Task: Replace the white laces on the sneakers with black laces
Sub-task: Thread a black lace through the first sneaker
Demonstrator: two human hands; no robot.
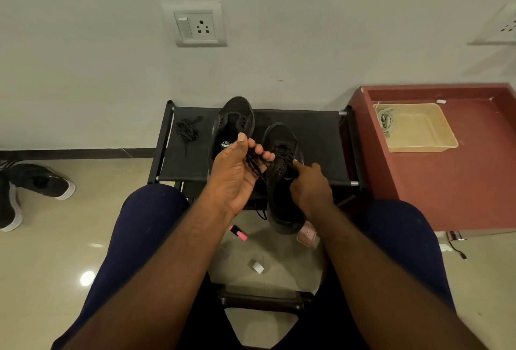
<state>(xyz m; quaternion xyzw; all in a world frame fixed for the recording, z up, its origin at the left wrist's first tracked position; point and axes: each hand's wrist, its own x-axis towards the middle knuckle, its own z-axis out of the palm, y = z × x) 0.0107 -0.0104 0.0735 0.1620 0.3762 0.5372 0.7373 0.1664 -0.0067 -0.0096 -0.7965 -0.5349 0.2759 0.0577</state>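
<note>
Left hand is palm-up with its fingers curled, pinching the black lace. Right hand grips the held sneaker at the collar and tongue, thumb near the eyelets. I can't tell if it also pinches a lace tip: dark on dark.

The held sneaker hangs in the air over the near edge of the rack, toe to 12 o'clock. It is partly laced in black across the front eyelets.

Handling, as I judge it:
- The lace is a round woven cord, limp and light, with no stiffness except at the tips. I'd take it close to the tip to feed an eyelet; it snags on itself easily.
- The sneaker is light, with a soft, matte mesh-like upper that gives under grip. I'd brace it at the collar or sole edge, not the tongue.

The second sneaker, unlaced with its tongue open, lies on the rack's flat black fabric at 11 o'clock of the held one. The spare black lace is bundled loosely at 10 o'clock. The white laces are piled in a shallow beige tray on the red-brown cabinet at 2 o'clock.
</note>
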